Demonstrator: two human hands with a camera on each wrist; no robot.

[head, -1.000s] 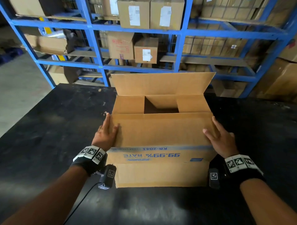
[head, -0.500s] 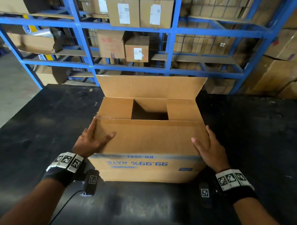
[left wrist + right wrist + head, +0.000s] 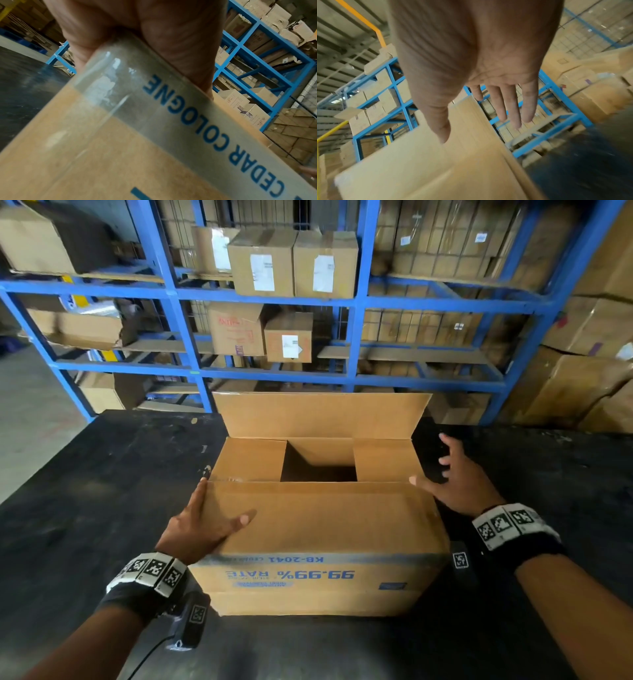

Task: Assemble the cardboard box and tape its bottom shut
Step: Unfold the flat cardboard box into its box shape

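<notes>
A brown cardboard box [image 3: 325, 529] with upside-down blue print stands on the black table [image 3: 85, 508]. Its near flap lies folded flat and both short side flaps [image 3: 253, 460] are folded in, leaving a dark gap between them. The far flap [image 3: 318, 416] stands upright. My left hand [image 3: 205, 525] rests flat on the left end of the near flap, fingers straight and thumb spread. The left wrist view shows the palm [image 3: 137, 27] on the box's edge [image 3: 85, 148]. My right hand [image 3: 459, 477] hovers past the box's right end with spread fingers [image 3: 513, 105], holding nothing.
Blue steel shelving [image 3: 359, 302] loaded with cartons stands just behind the table's far edge. Large stacked cartons [image 3: 589, 378] fill the right background. A grey floor [image 3: 30, 412] lies beyond the table's left edge.
My right hand has lifted off the near flap and moved up and away past the box's right end, fingers spreading. My left hand stays on the flap.
</notes>
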